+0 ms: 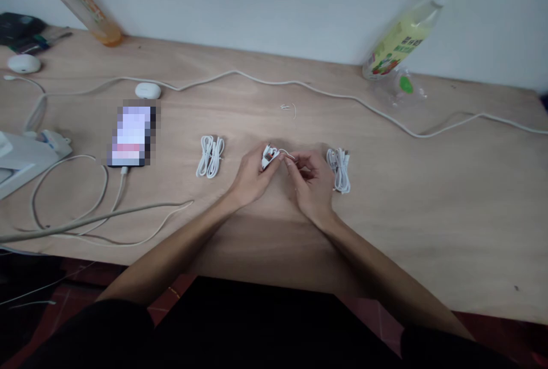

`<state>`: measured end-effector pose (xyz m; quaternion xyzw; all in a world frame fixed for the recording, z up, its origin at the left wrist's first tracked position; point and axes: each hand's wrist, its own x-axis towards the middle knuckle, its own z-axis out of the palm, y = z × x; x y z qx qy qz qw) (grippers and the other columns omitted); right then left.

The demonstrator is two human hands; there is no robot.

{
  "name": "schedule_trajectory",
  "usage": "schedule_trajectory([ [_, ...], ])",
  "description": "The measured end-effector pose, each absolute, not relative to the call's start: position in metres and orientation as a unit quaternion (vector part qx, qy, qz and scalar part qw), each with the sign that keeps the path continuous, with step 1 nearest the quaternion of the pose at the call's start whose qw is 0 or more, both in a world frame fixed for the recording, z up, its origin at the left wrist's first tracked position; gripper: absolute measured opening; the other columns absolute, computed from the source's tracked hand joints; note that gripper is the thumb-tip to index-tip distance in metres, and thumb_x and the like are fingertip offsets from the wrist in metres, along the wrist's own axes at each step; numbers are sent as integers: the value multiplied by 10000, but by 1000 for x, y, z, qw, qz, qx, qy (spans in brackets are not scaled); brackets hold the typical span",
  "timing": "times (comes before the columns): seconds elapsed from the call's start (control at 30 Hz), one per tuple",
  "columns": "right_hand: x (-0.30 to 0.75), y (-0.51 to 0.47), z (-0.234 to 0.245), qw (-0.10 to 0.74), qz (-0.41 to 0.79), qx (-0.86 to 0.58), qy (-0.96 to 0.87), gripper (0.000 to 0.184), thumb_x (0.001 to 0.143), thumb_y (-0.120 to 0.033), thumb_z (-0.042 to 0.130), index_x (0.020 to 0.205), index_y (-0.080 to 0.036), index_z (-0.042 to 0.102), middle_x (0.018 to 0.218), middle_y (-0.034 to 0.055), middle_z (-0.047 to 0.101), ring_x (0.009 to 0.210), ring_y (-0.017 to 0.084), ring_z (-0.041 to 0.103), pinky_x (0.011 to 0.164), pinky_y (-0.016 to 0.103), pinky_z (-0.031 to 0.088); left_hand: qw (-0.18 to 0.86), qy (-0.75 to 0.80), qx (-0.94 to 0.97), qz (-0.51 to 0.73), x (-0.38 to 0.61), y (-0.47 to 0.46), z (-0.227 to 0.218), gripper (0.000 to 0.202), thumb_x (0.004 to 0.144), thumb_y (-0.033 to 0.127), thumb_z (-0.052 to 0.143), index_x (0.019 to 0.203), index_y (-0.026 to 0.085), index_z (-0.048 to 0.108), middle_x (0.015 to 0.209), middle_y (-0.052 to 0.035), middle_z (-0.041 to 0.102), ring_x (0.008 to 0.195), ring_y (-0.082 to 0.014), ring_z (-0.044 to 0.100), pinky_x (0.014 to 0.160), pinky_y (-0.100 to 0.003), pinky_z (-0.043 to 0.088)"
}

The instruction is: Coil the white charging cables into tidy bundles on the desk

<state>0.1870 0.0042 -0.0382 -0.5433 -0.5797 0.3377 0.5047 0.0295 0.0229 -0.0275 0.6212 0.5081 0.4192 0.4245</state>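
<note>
Near the middle of the table, my left hand [250,178] is closed around a small white cable bundle [269,155], most of it hidden by the fingers; a reddish-orange spot shows in it. My right hand [314,186] pinches a thin white twist tie [287,153] that runs from the bundle. The two hands almost touch at the fingertips. One coiled white cable [209,156] lies to the left of my left hand. Another coiled white cable [340,170] rests against the right side of my right hand. Beyond the hands lie short loose white ties [285,107].
A phone [131,135] with a charging lead lies on the left, near a white earbud case [148,91] and a white power strip [21,161]. A long white cord [265,80] crosses the table. Two bottles, one orange [92,9], one yellow-green [396,38], stand by the wall.
</note>
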Motion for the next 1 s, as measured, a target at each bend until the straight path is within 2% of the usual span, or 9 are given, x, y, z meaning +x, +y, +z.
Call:
schedule_trajectory([
  [0.23,188,5,-39,513,297,-550,-589,148,997,-404,732,940,-271,763,837,-2,722,705,175,622,614,322,492,423,513,622,413,30,23,-27,253,1024,345,649,814,229,565,786,-2,627,791,-199,588,740,-312,449],
  [0.5,191,6,-37,496,284,-541,-618,114,1018,-342,686,934,-275,727,897,15,722,817,202,646,688,347,531,420,509,627,414,30,22,-26,252,1023,320,642,808,231,547,779,2,609,786,-195,571,751,-318,449],
  [0.6,191,9,-39,500,346,-539,-583,169,998,-411,712,924,-261,717,828,-1,681,704,169,608,596,309,502,421,506,629,414,30,22,-26,234,1024,324,626,824,233,546,794,-1,609,797,-200,575,765,-322,449],
  [0.7,192,12,-38,479,486,-530,-504,292,937,-525,776,903,-240,721,704,-29,621,532,125,505,446,263,415,421,503,632,412,29,22,-26,218,1021,322,624,836,232,552,805,-5,616,804,-204,580,773,-327,448],
  [0.8,197,15,-34,444,590,-521,-429,354,844,-546,865,895,-219,741,692,-18,638,525,123,515,401,246,401,421,499,637,409,28,23,-27,221,1014,327,626,831,232,547,808,-6,613,803,-204,577,781,-330,446],
  [0.9,200,18,-32,427,618,-517,-410,369,797,-534,904,875,-208,748,713,0,664,547,128,535,401,243,412,421,498,640,406,28,23,-28,230,1015,328,620,822,231,538,807,-5,607,797,-201,567,782,-330,443],
  [1.0,201,20,-33,444,584,-515,-444,389,805,-566,890,873,-207,755,700,-1,667,542,129,536,409,247,419,424,500,639,401,28,25,-28,245,1022,337,622,819,228,540,793,-1,606,790,-197,561,766,-324,438],
])
